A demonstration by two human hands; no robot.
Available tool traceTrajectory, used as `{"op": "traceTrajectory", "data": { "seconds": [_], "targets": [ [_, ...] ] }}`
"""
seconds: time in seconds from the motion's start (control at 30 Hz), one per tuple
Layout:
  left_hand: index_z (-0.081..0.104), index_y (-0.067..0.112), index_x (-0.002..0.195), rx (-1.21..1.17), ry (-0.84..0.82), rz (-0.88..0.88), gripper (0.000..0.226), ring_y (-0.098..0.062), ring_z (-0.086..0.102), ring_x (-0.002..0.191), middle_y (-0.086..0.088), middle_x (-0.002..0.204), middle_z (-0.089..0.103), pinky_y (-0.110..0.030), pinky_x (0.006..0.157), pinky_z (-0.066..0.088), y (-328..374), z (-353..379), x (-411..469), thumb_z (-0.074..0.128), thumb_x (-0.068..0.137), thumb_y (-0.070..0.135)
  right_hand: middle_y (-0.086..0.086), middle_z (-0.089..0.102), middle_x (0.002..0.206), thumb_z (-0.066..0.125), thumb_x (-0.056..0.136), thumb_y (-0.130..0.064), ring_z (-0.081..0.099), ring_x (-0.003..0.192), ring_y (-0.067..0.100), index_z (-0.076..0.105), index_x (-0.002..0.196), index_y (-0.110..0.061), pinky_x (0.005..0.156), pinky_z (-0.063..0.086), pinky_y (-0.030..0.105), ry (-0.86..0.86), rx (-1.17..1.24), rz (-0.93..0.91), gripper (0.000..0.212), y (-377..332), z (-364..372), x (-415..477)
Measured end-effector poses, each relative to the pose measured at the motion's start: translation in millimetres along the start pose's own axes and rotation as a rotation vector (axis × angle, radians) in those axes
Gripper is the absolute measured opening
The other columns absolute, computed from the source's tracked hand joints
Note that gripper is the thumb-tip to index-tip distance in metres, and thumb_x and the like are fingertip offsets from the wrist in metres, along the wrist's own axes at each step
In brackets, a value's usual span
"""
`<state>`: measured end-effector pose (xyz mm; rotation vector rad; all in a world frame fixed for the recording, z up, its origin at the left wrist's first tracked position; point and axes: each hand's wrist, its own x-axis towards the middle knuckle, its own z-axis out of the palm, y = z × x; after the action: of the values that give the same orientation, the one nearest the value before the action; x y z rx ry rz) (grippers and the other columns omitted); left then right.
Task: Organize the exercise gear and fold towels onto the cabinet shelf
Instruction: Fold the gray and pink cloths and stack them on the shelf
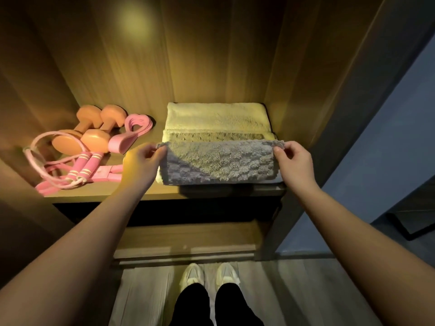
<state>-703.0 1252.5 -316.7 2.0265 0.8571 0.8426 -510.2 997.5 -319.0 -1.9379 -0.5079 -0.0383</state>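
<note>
Bare forearms (70,267) nearest, pale shoes (209,274) on floor below. Left hand (143,158) and right hand (295,161) each pinching an upper corner of grey towel (221,163), stretched between them over near edge of folded cream towel (216,118), right side of cabinet shelf (106,194). Left side of shelf: orange dumbbells (91,128), pink jump rope (87,163).

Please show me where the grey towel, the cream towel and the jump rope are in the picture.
grey towel (219,163), head view, middle of its hanging front face.
cream towel (215,116), head view, its flat top surface.
jump rope (90,164), head view, on one pink handle.
</note>
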Motion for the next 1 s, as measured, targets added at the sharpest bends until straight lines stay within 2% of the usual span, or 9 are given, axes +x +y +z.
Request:
{"op": "traceTrajectory", "data": {
  "seconds": [0.07, 0.13, 0.33, 0.43, 0.6, 0.67, 0.83, 0.93, 1.0],
  "targets": [
    [0.066, 0.016, 0.084, 0.035, -0.003, -0.027, 0.014, -0.014, 0.055, 0.073, 0.002, 0.077, 0.064, -0.028, 0.061, 0.037, 3.3, 10.2, 22.5, 0.063, 0.092, 0.026, -0.004, 0.049, 0.066, 0.056, 0.096, -0.025, 0.044, 0.059, 0.007, 0.052, 0.074, -0.018, 0.054, 0.035, 0.025, 0.002, -0.018, 0.061, 0.024, 1.0, 12.6, 22.7],
    [0.068, 0.018, 0.092, 0.062, -0.004, -0.061, 0.005, -0.013, 0.056, 0.080, 0.003, 0.085, 0.065, -0.025, 0.068, 0.037, 3.4, 22.2, 41.7, 0.064, 0.092, 0.020, -0.003, 0.048, 0.066, 0.055, 0.097, -0.025, 0.043, 0.058, 0.011, 0.055, 0.082, -0.015, 0.053, 0.033, 0.028, -0.009, -0.017, 0.137, 0.018, 4.6, 25.5, 44.1],
    [0.070, 0.007, 0.104, 0.097, -0.015, -0.161, 0.016, -0.026, 0.063, 0.098, -0.010, 0.103, 0.069, -0.027, 0.078, 0.043, -10.8, 53.8, 86.3, 0.062, 0.092, 0.013, 0.008, 0.054, 0.093, 0.047, 0.101, -0.027, 0.053, 0.083, 0.027, 0.055, 0.113, -0.008, 0.073, 0.039, 0.033, -0.114, -0.222, 0.241, 0.025, 14.9, 56.0, 89.8],
    [0.070, 0.004, 0.094, 0.210, -0.013, -0.140, 0.015, -0.038, 0.060, 0.100, -0.021, 0.099, 0.068, -0.032, 0.075, 0.041, -19.5, 64.9, 95.9, 0.058, 0.092, 0.014, 0.011, 0.053, 0.086, 0.048, 0.099, -0.023, 0.051, 0.080, 0.025, 0.052, 0.092, -0.011, 0.070, 0.039, 0.030, -0.129, -0.297, 0.242, 0.014, 24.8, 64.4, 101.3],
    [0.067, 0.002, 0.092, 0.357, -0.041, -0.084, 0.014, -0.039, 0.062, 0.095, -0.022, 0.098, 0.067, -0.034, 0.075, 0.043, -28.9, 75.1, 101.6, 0.061, 0.090, 0.014, 0.010, 0.047, 0.084, 0.049, 0.098, -0.020, 0.045, 0.081, 0.021, 0.034, 0.065, -0.022, 0.071, 0.034, 0.027, -0.110, -0.370, 0.201, 0.036, 33.6, 74.4, 111.2],
    [0.064, 0.009, 0.084, 0.359, -0.053, -0.024, 0.008, -0.038, 0.060, 0.092, -0.021, 0.096, 0.065, -0.035, 0.077, 0.044, -31.3, 74.6, 104.0, 0.059, 0.089, 0.011, 0.007, 0.041, 0.076, 0.049, 0.099, -0.020, 0.041, 0.079, 0.020, 0.027, 0.064, -0.025, 0.065, 0.031, 0.025, -0.115, -0.379, 0.192, 0.042, 33.5, 77.7, 112.0],
    [0.056, 0.016, 0.071, 0.371, -0.150, -0.016, 0.019, -0.027, 0.054, 0.077, -0.009, 0.079, 0.059, -0.031, 0.068, 0.041, -30.2, 68.9, 115.6, 0.065, 0.087, 0.012, 0.003, 0.027, 0.053, 0.053, 0.095, -0.008, 0.026, 0.048, 0.015, 0.028, 0.056, -0.016, 0.046, 0.020, 0.023, -0.184, -0.370, 0.143, 0.046, 24.9, 74.0, 113.8],
    [0.054, 0.022, 0.063, 0.300, -0.152, -0.058, 0.028, -0.023, 0.052, 0.072, -0.005, 0.071, 0.057, -0.030, 0.066, 0.039, -27.7, 68.8, 119.8, 0.070, 0.084, 0.013, 0.005, 0.027, 0.053, 0.057, 0.089, -0.007, 0.027, 0.047, 0.016, 0.039, 0.063, -0.010, 0.042, 0.023, 0.021, -0.222, -0.344, 0.143, 0.032, 19.1, 68.3, 114.9],
    [0.061, 0.018, 0.068, 0.283, -0.130, -0.089, 0.020, -0.020, 0.052, 0.071, -0.003, 0.070, 0.057, -0.029, 0.066, 0.040, -26.4, 69.0, 121.0, 0.072, 0.084, 0.017, 0.007, 0.034, 0.056, 0.059, 0.089, -0.012, 0.033, 0.049, 0.016, 0.046, 0.071, -0.010, 0.044, 0.027, 0.019, -0.232, -0.336, 0.149, 0.022, 16.1, 66.9, 114.4]
  ]
}}
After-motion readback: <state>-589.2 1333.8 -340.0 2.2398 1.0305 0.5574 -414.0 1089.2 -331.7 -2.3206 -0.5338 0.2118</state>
